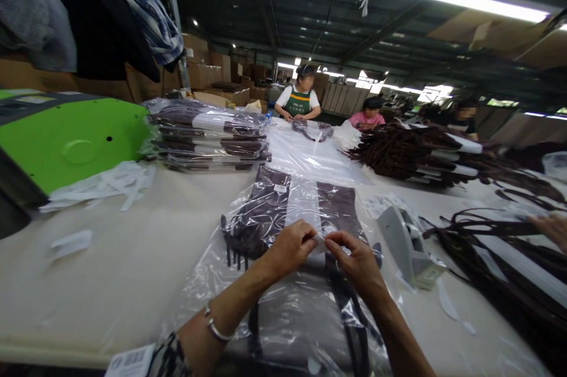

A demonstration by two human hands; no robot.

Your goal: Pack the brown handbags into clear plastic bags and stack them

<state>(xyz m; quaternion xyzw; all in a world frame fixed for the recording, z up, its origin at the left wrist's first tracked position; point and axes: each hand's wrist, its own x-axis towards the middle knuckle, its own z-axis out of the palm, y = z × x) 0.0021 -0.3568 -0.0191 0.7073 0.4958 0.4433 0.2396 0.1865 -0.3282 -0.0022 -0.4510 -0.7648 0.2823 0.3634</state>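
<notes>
My left hand [295, 244] and my right hand [352, 256] meet above a clear plastic bag [199, 288], with thumbs and fingertips pinched. A small pale piece [319, 241] shows between them; whether it is paper or film I cannot tell. Inside the bag lies a dark brown item [339, 202] with long straps, a fringe on the left, a white paper band [303, 202] and a small white label [280, 188]. To the right of my right hand stands a grey tape dispenser [401, 244].
Bagged brown items [208, 135] are stacked behind on the left, beside a green machine [88, 135] and white strips [108, 182]. Unbagged strapped items [411, 152] lie at right. Another person's hand [553, 229] reaches in there. A person in a green apron [299, 102] works across the table.
</notes>
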